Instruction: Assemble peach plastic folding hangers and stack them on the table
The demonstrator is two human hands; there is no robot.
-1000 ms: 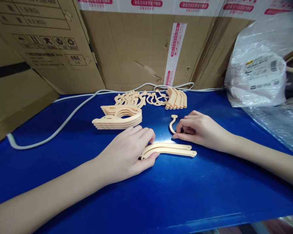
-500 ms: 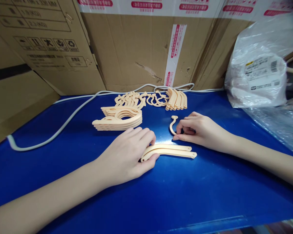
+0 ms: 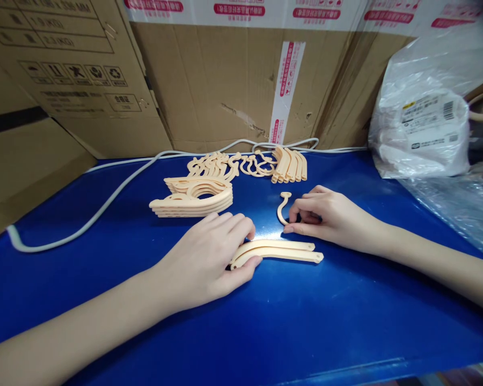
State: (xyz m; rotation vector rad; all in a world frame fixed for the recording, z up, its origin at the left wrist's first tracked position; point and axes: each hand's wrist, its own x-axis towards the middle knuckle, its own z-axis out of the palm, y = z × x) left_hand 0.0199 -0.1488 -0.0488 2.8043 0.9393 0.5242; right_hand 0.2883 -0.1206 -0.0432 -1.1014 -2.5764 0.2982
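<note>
My left hand lies on the blue table, thumb and fingers closed on the left end of two peach plastic hanger arms that lie side by side. My right hand sits just behind them, its fingers pinched on the lower end of a small peach hook that rests on the table. A stack of finished peach hangers lies further back, to the left.
Loose hooks and a row of hanger arms lie near the back edge. A white cable runs along the left and back. Cardboard boxes wall the rear. Clear plastic bags sit at the right.
</note>
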